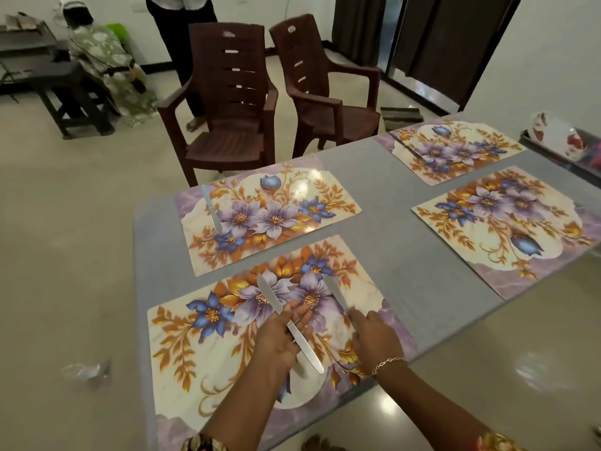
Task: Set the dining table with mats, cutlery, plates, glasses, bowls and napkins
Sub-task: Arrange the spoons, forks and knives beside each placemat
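Four floral mats lie on the grey table (383, 222). Over the near left mat (195, 353), my left hand (276, 343) holds a steel knife (302, 343) between its fingers, blade pointing away from me. My right hand (374, 340) grips the handle of a second knife (335, 292) just to the right, over the same mat. A third knife (212, 208) lies on the left end of the far left mat (292, 196). Another knife (406, 146) lies along the left side of the far right mat (461, 151). The near right mat (507, 229) is bare.
Two brown plastic chairs (234, 102) stand at the table's far side, with a person's legs (175, 43) behind them. A seated person (104, 63) is at the far left. Patterned bowls (553, 135) sit in a dark tray at the right edge.
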The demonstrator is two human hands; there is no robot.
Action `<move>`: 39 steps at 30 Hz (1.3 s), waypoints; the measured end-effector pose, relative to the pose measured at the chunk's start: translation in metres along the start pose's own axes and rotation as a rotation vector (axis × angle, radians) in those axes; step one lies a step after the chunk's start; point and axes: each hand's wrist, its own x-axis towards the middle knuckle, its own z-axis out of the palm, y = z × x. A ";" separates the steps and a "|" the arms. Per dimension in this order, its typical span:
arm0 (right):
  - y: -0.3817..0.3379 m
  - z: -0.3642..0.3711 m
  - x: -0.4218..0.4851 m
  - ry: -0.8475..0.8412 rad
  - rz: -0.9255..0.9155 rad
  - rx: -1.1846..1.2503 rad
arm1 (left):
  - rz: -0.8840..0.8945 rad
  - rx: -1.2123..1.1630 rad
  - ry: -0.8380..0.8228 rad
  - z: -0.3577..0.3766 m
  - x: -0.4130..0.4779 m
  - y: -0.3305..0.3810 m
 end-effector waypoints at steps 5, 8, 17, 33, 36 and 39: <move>0.004 -0.004 0.000 -0.005 -0.062 -0.054 | 0.002 -0.013 0.026 -0.001 0.000 -0.007; 0.007 -0.007 0.000 0.006 -0.065 -0.001 | 0.003 -0.005 0.040 -0.002 0.000 -0.010; 0.016 -0.002 0.002 -0.024 -0.051 0.069 | 0.007 0.033 0.059 0.003 -0.001 -0.017; 0.110 -0.044 0.003 0.014 -0.018 0.617 | 0.041 0.258 -0.009 0.116 0.020 -0.090; 0.135 -0.054 0.006 -0.017 -0.097 0.674 | 0.068 0.288 0.007 0.151 0.024 -0.120; 0.161 -0.065 0.011 -0.034 -0.151 0.725 | 0.131 0.337 0.005 0.180 0.026 -0.144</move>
